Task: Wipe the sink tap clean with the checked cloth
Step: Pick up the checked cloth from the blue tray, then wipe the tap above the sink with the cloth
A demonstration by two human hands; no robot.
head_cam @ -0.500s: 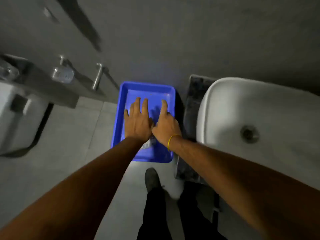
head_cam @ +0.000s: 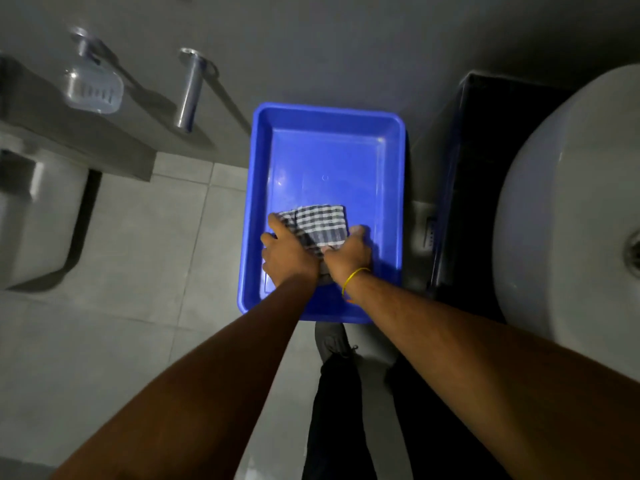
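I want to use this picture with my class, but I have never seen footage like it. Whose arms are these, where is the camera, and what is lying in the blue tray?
No machine is involved. The camera sits on a person's head and looks down, so the two bare arms reaching forward are that person's own. The left hand and the right hand, which has a yellow band at the wrist, both grip a checked cloth. The cloth lies at the near end of a blue tray; the rest of the tray is bare. To the right is a white sink with its drain at the picture's edge. The tap itself is not in view. Below, you see grey floor tiles and the person's dark trousers.
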